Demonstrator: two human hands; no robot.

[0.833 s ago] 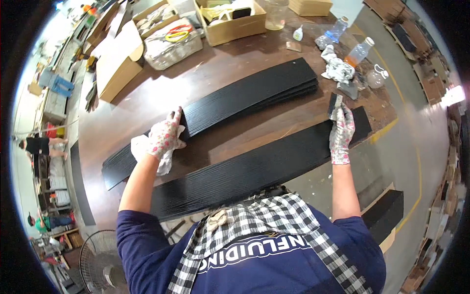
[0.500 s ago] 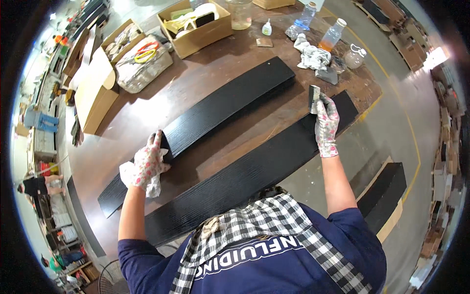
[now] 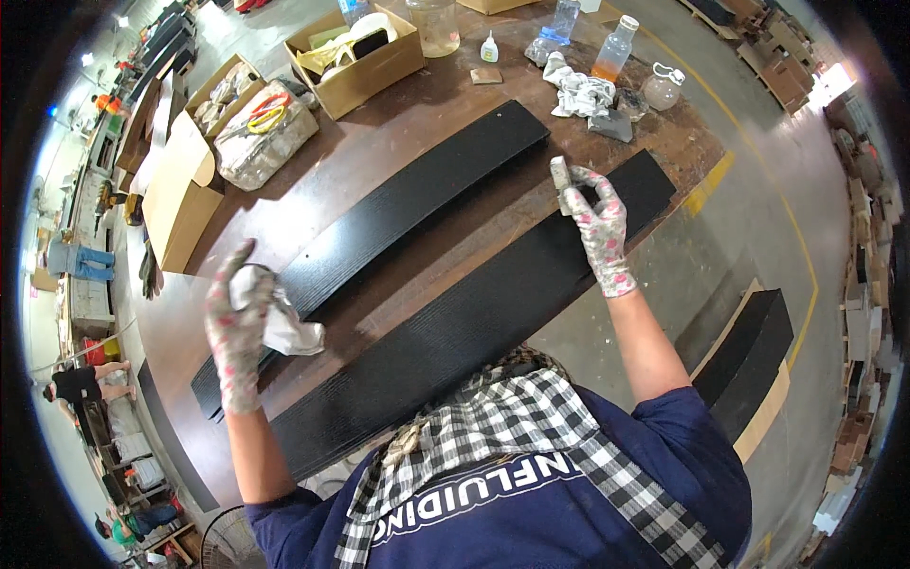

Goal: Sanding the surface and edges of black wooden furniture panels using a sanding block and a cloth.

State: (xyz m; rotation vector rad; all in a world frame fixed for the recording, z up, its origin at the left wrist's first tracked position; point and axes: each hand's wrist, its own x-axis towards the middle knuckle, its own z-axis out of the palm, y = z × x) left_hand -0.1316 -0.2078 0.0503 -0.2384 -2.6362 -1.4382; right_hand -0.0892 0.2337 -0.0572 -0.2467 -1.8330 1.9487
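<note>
Two long black boards with a wood-grain surface, the far board (image 3: 427,185) and the near board (image 3: 474,308), lie slantwise on the brown table (image 3: 398,266). My left hand (image 3: 232,332), in a flowered glove and blurred, is raised over the far board's left end. A crumpled white cloth (image 3: 292,327) is caught between its thumb and fingers. My right hand (image 3: 602,228), gloved alike, is above the near board's right part. It pinches a small greyish-white block (image 3: 560,180) between thumb and fingers.
At the back stand an open cardboard box (image 3: 379,71), a plastic-wrapped bundle with scissors (image 3: 265,142), a small glue bottle (image 3: 488,47) and a bottle of orange liquid (image 3: 614,52). A grey-white rag (image 3: 578,90) lies near them. Black boards (image 3: 744,356) rest beyond the table at right.
My left hand has lifted off the far board and moved left, carrying the white cloth. My right hand has shifted slightly left, and its block has turned to show a paler face.
</note>
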